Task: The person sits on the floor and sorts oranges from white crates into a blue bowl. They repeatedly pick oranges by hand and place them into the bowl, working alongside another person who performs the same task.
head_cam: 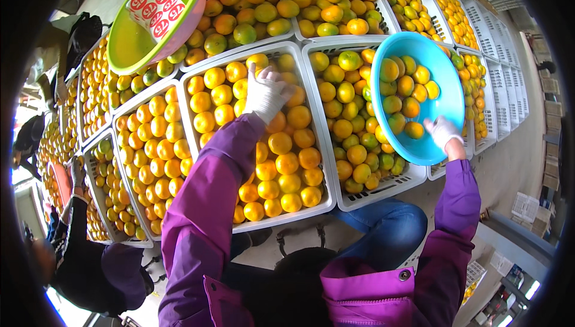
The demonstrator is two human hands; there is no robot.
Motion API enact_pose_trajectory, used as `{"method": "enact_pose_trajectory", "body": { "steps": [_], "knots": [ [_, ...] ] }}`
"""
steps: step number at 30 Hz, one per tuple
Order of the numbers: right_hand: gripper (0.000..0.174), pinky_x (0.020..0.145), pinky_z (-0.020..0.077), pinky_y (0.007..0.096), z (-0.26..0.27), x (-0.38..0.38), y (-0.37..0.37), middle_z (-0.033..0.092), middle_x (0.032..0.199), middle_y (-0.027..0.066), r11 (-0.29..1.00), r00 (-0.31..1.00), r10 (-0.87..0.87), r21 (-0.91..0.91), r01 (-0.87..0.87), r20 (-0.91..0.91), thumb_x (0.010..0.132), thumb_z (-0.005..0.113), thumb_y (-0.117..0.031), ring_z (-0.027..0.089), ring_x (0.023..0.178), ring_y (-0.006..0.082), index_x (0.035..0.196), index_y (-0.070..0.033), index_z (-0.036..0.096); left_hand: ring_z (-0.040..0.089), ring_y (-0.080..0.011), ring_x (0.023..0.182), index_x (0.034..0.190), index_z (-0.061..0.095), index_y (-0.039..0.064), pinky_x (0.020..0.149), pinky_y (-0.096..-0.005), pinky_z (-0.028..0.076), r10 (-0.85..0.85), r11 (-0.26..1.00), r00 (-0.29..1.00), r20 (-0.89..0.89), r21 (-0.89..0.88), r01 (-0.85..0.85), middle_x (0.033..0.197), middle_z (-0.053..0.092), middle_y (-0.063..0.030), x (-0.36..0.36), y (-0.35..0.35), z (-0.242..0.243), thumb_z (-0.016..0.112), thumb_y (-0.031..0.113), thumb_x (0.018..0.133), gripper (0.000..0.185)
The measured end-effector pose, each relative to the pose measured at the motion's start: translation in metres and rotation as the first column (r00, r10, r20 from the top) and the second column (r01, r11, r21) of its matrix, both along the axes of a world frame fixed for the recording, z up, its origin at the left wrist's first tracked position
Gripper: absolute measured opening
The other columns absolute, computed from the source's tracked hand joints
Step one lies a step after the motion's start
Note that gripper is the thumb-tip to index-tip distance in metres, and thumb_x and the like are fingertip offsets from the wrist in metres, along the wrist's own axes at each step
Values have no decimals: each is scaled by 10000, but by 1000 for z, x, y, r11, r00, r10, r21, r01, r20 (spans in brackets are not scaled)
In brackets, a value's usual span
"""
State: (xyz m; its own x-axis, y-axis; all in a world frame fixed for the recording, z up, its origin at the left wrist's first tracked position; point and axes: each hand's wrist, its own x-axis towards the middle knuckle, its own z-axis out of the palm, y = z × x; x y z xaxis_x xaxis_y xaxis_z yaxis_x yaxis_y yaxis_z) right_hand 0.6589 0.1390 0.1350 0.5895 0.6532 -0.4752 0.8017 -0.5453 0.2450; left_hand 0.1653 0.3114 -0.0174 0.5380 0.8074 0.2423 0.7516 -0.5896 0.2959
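My left hand (267, 92), in a white glove, is over the far part of a white plastic crate (330, 183) filled with rows of orange citrus fruits (287, 164). Its fingers are spread, and whether a fruit lies under the palm is hidden. At the right, my right hand (442, 133), gloved too, reaches over the near right rim of a blue plastic basin (442, 102) that holds several orange and greenish fruits. The basin rests tilted on a second crate (382, 196) of mixed green and orange fruits. Whether my right fingers grip anything cannot be told.
A lime-green basin (126, 48) with a sheet of round red-and-white stickers (157, 8) stands on crates at the upper left. More fruit crates surround me, and white crates (503, 84) line the right. A person in dark clothes (103, 273) sits at the left.
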Motion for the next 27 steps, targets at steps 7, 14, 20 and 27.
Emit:
{"method": "enact_pose_trajectory", "body": {
  "steps": [7, 14, 20, 27],
  "knots": [
    [596, 760, 588, 362, -76, -15, -27, 674, 972, 111, 868, 726, -219, 210, 450, -652, 876, 895, -386, 687, 811, 199, 1172, 5, 556, 611, -295, 1399, 1190, 801, 127, 1296, -684, 214, 89, 995, 995, -37, -43, -91, 1154, 797, -83, 0, -29, 13, 784, 439, 894, 430],
    [643, 927, 582, 416, -29, -42, 5, 694, 1150, 181, 690, 930, 276, 724, -16, -242, 797, 909, -234, 693, 1039, 325, 1339, -38, 623, 590, -311, 1389, 1308, 757, 145, 1297, -698, 192, 68, 993, 998, 8, -92, -67, 1149, 775, -80, -8, -38, 10, 768, 476, 898, 527],
    [631, 1057, 541, 419, 40, -268, 101, 649, 1339, 180, 687, 521, 675, 703, -185, -522, 755, 874, -129, 632, 1226, 397, 1348, -66, 666, 583, -334, 1415, 1288, 743, 176, 1265, -740, 201, 103, 992, 993, -56, -67, -107, 1248, 751, -60, -6, -51, 28, 782, 378, 858, 476],
    [572, 1107, 539, 435, -108, -329, 212, 712, 1322, 185, 567, 560, 814, 423, -707, -155, 790, 870, -247, 655, 1280, 371, 1307, -66, 706, 627, -283, 1333, 1186, 747, 234, 1259, -737, 243, 66, 997, 997, 49, -33, -64, 1213, 742, -4, -6, -47, 16, 790, 225, 786, 403]
  ]
}}
